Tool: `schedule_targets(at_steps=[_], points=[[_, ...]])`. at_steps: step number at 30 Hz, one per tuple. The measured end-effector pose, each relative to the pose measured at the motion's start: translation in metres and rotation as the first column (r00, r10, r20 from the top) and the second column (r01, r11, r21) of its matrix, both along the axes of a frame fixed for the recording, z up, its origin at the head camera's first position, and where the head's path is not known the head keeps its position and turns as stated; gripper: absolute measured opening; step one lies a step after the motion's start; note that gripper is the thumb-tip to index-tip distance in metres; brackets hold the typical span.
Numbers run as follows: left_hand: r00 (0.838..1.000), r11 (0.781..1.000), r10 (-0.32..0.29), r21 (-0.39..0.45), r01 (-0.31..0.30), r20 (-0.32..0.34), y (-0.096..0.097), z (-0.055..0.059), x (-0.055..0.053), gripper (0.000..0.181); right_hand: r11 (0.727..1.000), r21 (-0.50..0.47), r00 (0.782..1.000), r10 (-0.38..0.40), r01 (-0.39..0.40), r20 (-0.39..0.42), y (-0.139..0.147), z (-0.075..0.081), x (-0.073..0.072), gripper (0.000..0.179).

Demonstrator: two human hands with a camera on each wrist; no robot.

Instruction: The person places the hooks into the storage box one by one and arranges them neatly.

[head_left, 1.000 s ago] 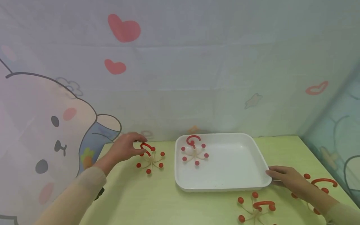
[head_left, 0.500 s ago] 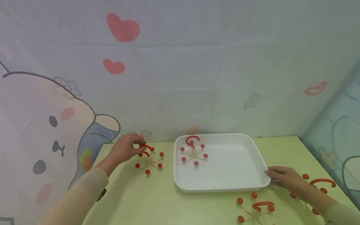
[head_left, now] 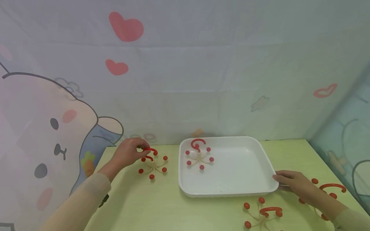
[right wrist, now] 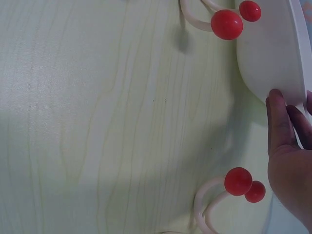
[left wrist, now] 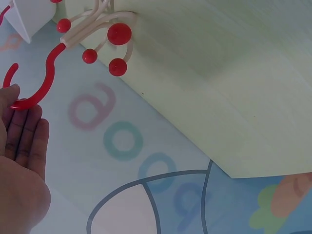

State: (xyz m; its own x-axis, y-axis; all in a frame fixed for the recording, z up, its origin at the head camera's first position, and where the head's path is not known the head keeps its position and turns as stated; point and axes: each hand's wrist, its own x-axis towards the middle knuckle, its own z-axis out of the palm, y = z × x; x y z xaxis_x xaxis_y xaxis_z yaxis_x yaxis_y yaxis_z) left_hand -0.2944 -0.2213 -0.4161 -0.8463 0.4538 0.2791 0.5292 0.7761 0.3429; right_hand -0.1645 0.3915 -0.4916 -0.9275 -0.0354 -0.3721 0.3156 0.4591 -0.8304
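Massager (head_left: 154,164): w/ L hand (head_left: 128,154) we pinch its hook (left wrist: 48,78), w/ R hand (head_left: 296,183) grip tray (head_left: 235,173); 1 inside, 3 outside.

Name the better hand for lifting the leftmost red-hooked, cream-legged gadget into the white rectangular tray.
Likely the left hand: it pinches the gadget by its hook; the right hand grips the tray at its right edge.

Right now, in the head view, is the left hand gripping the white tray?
No, the left hand pinches the red hook of a ball-tipped object outside the white tray.
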Motion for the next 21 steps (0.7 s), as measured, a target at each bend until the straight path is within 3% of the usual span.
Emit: schedule_targets(at_steps=[9,21], points=[[1.000,1.000,-0.018,0.015,0.018,-0.005,0.001,0.011,0.003,0.006,1.000,-0.010,1.000,-0.010,0.010,0.000,0.001,-0.001,-0.001,0.065],[0.999,0.999,-0.031,0.021,0.032,-0.020,0.015,0.039,0.011,0.005,1.000,0.016,1.000,-0.015,0.015,0.005,0.001,-0.005,-0.004,0.067]])
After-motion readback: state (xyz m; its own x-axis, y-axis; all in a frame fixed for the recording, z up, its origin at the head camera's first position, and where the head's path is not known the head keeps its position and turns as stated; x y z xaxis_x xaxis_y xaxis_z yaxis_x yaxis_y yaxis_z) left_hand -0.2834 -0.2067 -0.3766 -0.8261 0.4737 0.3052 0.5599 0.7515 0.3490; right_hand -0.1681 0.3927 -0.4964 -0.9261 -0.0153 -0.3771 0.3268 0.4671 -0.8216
